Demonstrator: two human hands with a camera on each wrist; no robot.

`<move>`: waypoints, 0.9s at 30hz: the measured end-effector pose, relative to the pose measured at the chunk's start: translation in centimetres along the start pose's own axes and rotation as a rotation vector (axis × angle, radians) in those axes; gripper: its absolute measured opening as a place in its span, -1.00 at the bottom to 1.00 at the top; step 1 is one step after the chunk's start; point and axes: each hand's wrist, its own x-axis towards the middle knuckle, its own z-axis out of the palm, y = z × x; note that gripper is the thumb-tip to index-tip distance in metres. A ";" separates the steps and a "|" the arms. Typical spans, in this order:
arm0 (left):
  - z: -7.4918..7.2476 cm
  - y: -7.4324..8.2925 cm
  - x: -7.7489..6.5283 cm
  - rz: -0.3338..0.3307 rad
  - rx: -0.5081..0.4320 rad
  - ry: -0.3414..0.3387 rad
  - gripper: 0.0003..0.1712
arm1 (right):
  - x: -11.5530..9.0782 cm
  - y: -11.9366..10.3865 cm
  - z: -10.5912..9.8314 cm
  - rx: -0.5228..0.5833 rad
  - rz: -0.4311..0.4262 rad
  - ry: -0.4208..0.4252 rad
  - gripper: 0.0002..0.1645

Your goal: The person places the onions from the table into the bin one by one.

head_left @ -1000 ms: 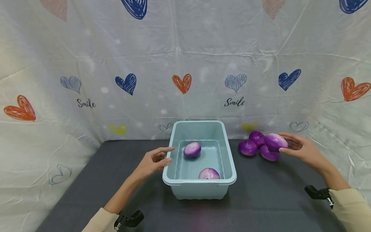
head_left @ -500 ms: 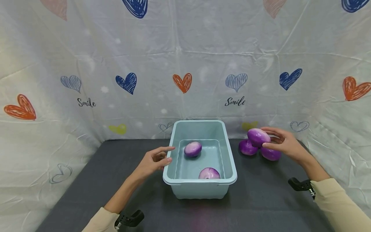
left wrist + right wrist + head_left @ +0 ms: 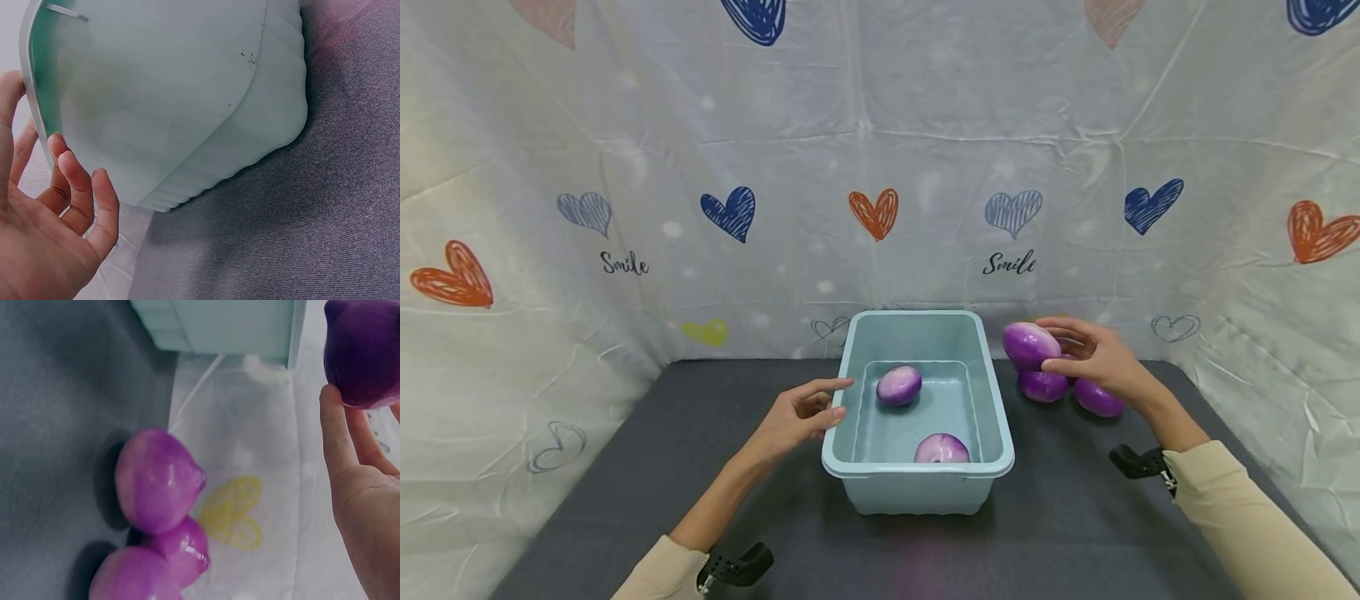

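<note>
My right hand (image 3: 1093,358) pinches a purple onion (image 3: 1028,346) between thumb and fingers, held up over the back right of the table. In the right wrist view this onion (image 3: 365,353) is dark and partly cut off by the frame. Just under it lie several purple onions in a cluster, among them a left one (image 3: 1042,387) and a right one (image 3: 1097,398). A pale blue-green tub (image 3: 917,492) stands at the middle, with a purple-white onion (image 3: 898,386) and a paler onion (image 3: 942,449) inside. My left hand (image 3: 793,417) touches its left rim, fingers relaxed.
Dark grey cloth (image 3: 1060,517) covers the table. A white curtain (image 3: 925,167) printed with hearts hangs right behind the tub and along both sides. The tub's raised right wall (image 3: 994,392) stands between its inside and the onion cluster.
My right hand has carried its onion left and slightly up, from the right side of the cluster to its left side, closer to the tub. The left hand and tub stay put.
</note>
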 end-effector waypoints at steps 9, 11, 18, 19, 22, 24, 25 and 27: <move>0.1 0.0 0.0 0.009 -0.011 -0.007 -0.47 | 1.5 -0.9 1.6 0.010 -0.006 -0.034 -0.31; 0.1 0.0 0.0 0.010 -0.011 -0.007 -0.47 | 1.8 -1.1 2.0 0.022 -0.013 -0.045 -0.30; 0.1 0.0 -0.2 0.007 -0.008 -0.005 -0.48 | 2.9 -1.7 3.0 0.036 -0.055 -0.089 -0.29; 0.1 0.1 -0.2 0.005 -0.009 -0.004 -0.48 | 3.1 -1.8 3.2 0.037 -0.061 -0.096 -0.29; 0.1 0.1 -0.2 0.002 -0.009 0.002 -0.48 | 3.5 -2.1 3.6 0.048 -0.079 -0.121 -0.28; 0.1 0.1 -0.1 0.001 -0.006 0.004 -0.48 | 3.8 -2.3 3.8 0.049 -0.089 -0.135 -0.28; 0.1 0.1 -0.1 0.000 -0.003 0.005 -0.48 | 3.9 -2.4 3.9 0.051 -0.092 -0.140 -0.27; 0.1 0.2 -0.2 -0.004 0.002 0.005 -0.48 | 4.0 -2.6 4.2 0.051 -0.094 -0.150 -0.27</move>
